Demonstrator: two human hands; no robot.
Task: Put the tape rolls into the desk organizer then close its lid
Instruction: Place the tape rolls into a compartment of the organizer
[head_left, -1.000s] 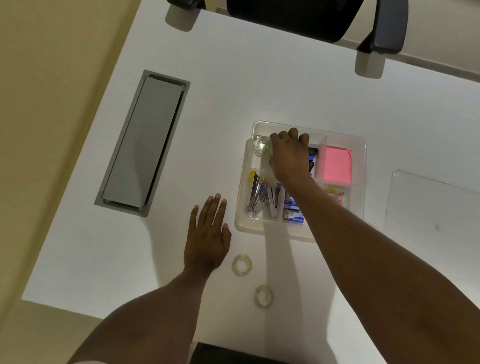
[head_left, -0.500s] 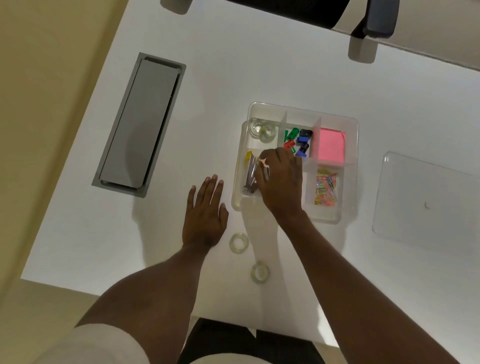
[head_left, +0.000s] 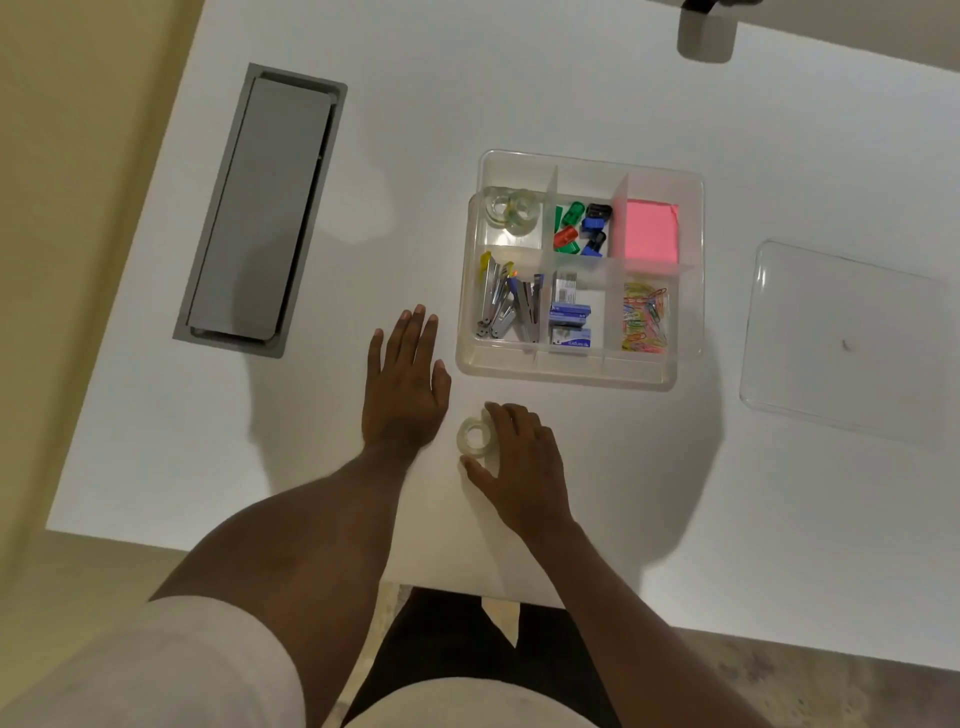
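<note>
Two hands over a white desk. Far left: grey cable hatch set into the desktop. Left hand flat on the desk, palm down, fingers straight and together, holding nothing, just left of the organizer's near-left corner. Right hand just beside it toward the near edge, thumb and fingers curled round a clear tape roll; roll looks tilted up off the desk, can't tell if it touches the surface. Clear desk organizer past both hands, open, six compartments. Far-left compartment: two clear tape rolls touching each other. Far-middle: coloured sharpeners. Far-right: pink sticky notes. Near-left: staple removers. Near-middle: staple boxes. Near-right: coloured paper clips. Clear lid flat on the desk right of the organizer, apart from it.
</note>
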